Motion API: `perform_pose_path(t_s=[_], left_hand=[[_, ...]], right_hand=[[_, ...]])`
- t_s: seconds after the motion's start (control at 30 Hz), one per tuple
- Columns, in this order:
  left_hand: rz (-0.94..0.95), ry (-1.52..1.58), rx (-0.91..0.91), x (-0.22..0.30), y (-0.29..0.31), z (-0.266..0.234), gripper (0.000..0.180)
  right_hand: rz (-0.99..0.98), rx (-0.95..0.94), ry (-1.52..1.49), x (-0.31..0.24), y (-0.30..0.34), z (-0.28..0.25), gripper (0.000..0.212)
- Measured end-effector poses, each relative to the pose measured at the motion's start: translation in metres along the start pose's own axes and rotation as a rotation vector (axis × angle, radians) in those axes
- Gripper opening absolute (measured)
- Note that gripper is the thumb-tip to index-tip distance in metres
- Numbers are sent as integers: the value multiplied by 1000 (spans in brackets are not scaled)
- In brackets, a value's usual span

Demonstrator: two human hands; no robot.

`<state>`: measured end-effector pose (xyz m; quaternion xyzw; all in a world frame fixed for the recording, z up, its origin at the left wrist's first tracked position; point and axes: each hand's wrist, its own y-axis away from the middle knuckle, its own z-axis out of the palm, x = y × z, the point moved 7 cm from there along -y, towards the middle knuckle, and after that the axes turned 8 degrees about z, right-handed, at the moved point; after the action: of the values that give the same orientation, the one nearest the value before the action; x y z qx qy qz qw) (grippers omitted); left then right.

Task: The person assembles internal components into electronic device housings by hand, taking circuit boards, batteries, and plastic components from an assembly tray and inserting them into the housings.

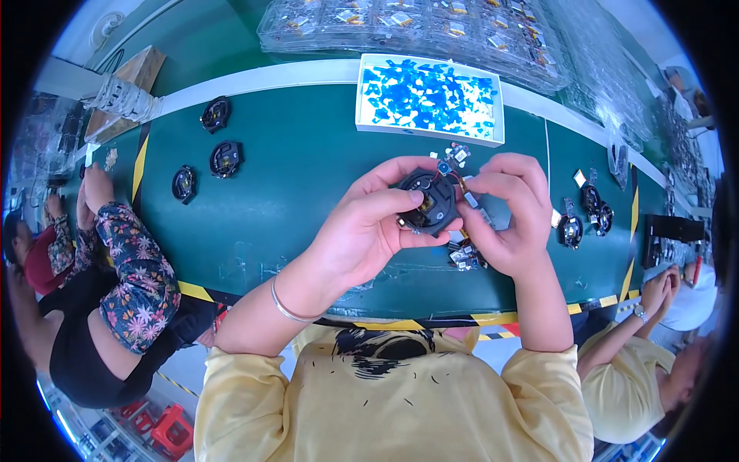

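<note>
My left hand [356, 223] grips a round black watch-like housing [439, 206], its open inner side facing up and the thumb lying across its edge. From the housing, thin coloured wires and a small circuit board [456, 155] stick out at the upper right. My right hand [514, 215] is closed on the wired electronic parts [470, 199] at the housing's right edge, thumb and forefinger nearly together. Just below the hands, more small electronic parts [465, 256] lie on the green table [308, 138], partly covered by my fingers.
Several similar black housings [225, 159] lie at the left, others with boards [570, 230] at the right. A white box [429, 136] of blue and white pieces stands beyond my hands. Clear trays [408, 35] fill the far side. Co-workers sit at both sides.
</note>
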<state>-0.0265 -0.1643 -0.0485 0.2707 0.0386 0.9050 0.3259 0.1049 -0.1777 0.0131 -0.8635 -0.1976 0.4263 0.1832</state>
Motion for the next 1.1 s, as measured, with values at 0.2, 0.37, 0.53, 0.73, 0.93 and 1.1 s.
perform_pose_path(t_s=[0.2,0.37,0.53,0.73,0.93,1.1], left_hand=[[-23,-205,14,-7,0,-8,18],[4,-256,65,-5,-1,-10,15],[9,-204,79,-3,-2,-10,13],[85,-669,43,3,-9,-22,10],[138,-425,114,4,-15,-22,13],[139,-357,160,-4,-10,-29,12]], right_hand=[[-34,1,-10,-6,-2,0,20],[241,-105,-181,9,4,11,17],[873,-247,-865,42,22,42,11],[834,-161,-778,41,19,37,9],[443,2,-215,13,1,15,12],[389,-46,-179,5,5,20,11]])
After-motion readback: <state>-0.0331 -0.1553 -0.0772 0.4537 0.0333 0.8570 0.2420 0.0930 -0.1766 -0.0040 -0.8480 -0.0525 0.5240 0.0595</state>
